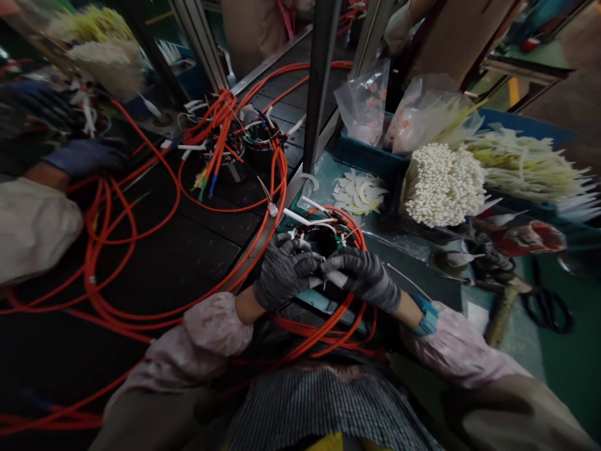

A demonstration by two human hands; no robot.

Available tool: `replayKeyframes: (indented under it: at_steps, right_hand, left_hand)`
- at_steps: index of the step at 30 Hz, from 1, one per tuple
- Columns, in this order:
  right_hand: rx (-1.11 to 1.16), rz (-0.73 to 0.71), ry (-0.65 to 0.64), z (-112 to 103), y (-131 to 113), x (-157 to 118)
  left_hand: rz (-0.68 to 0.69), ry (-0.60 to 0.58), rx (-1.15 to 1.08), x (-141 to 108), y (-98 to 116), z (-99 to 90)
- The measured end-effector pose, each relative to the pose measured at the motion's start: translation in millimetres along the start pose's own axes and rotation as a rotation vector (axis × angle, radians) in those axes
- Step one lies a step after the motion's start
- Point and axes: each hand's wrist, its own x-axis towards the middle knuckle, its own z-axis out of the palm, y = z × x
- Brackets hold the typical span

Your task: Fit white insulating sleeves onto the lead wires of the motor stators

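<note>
A round motor stator (322, 238) with a dark hollow centre sits in front of me, with white sleeves (297, 217) and wire ends around its rim. Orange cables (353, 227) run from it, past its right side and down toward my lap. My left hand (287, 270), in a grey striped glove, is closed with bent fingers at the stator's near left rim. Opposite it, my right hand (369, 279) pinches at the near right rim. The fingertips of both hands almost meet; what they hold is too small to make out. A pale piece shows by my right thumb.
Two more wound stators (263, 134) with orange cables stand on the dark roller conveyor (201, 250). A metal post (320, 88) rises ahead. To the right are pale curved pieces (360, 191), a bundle of white sleeves (444, 185) and black scissors (547, 304). A co-worker's gloved hand (87, 156) is at left.
</note>
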Motion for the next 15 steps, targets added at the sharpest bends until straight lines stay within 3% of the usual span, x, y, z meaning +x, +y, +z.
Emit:
replayKeyframes:
  at_steps: [3, 5, 7, 9, 11, 13, 15]
  right_hand:
    - [-0.084, 0.009, -0.081, 2.7, 7.0, -13.4]
    - [-0.122, 0.066, -0.047, 5.4, 10.5, -21.9]
    - [-0.154, -0.025, -0.037, 8.9, 10.9, -26.2]
    - [-0.143, -0.114, -0.094, 14.0, 7.8, -22.6]
    - [-0.079, -0.054, -0.105, 21.7, 3.5, -8.9]
    - [-0.050, 0.066, 0.020, 29.9, 1.4, 11.8]
    - [-0.077, 0.089, 0.168, 33.1, 2.9, 30.8]
  left_hand:
    - [-0.020, -0.005, -0.025, 1.0, 2.0, -1.0]
    - [-0.030, -0.002, -0.039, 1.4, 3.7, -2.3]
    - [-0.037, 0.013, -0.045, 1.6, 5.3, -3.2]
    - [-0.040, 0.028, -0.043, 2.1, 6.4, -2.7]
    - [-0.039, 0.065, -0.026, 2.9, 6.9, -0.4]
    - [-0.033, 0.109, 0.004, 3.1, 7.2, 3.3]
    - [-0.006, 0.146, 0.014, 0.9, 8.2, 6.1]
